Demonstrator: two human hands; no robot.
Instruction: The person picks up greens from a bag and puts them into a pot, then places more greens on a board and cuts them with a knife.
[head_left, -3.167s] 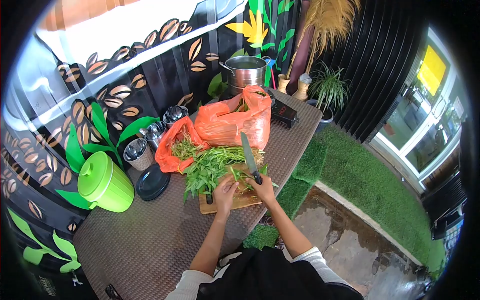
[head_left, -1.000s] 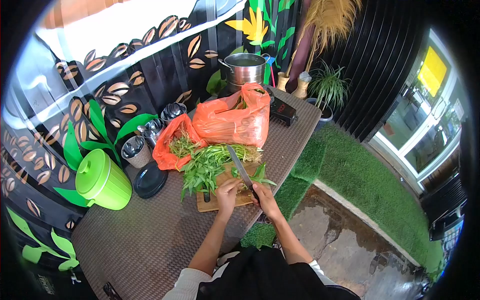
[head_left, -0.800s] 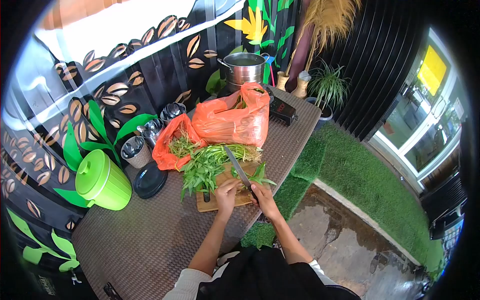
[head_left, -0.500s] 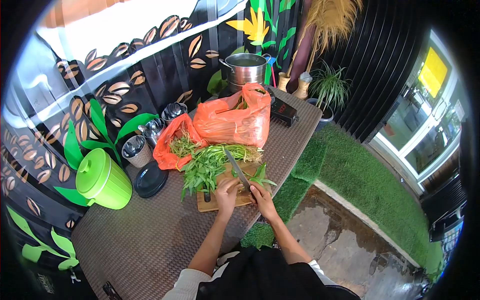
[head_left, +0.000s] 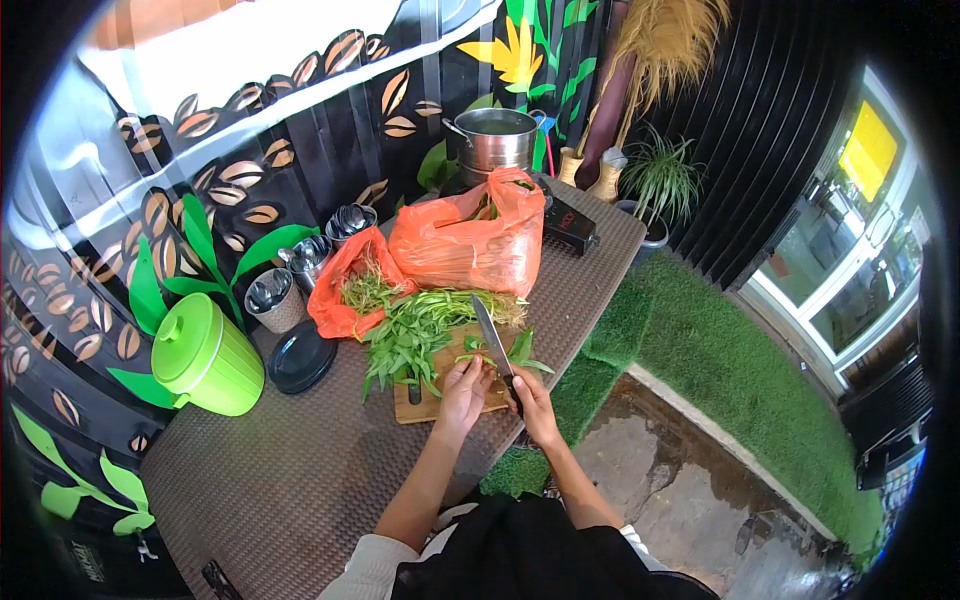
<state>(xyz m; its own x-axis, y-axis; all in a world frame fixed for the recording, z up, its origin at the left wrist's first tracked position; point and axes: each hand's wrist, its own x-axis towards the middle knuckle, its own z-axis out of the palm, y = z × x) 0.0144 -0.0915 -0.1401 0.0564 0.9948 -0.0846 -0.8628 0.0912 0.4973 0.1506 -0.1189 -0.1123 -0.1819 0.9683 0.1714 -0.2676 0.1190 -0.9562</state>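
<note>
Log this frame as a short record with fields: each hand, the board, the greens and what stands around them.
Right hand: holds a kitchen knife, blade pointing away from the body
Left hand: beside the blade; whether it grips a stem is unclear
Wooden cutting board: below the hands
Leafy greens: bunched, partly over the board
Orange plastic bags: two, behind the greens
Steel pot: behind the larger bag
Left side: lime-green lidded container, black plates, cutlery holders

On our brown, woven-textured table (head_left: 300, 460) we see a wooden cutting board (head_left: 432, 411), two orange plastic bags (head_left: 465, 250), three cutlery containers (head_left: 284, 315), black plates (head_left: 303, 357), a green bucket (head_left: 215, 365) and a black stove (head_left: 572, 231).
</note>
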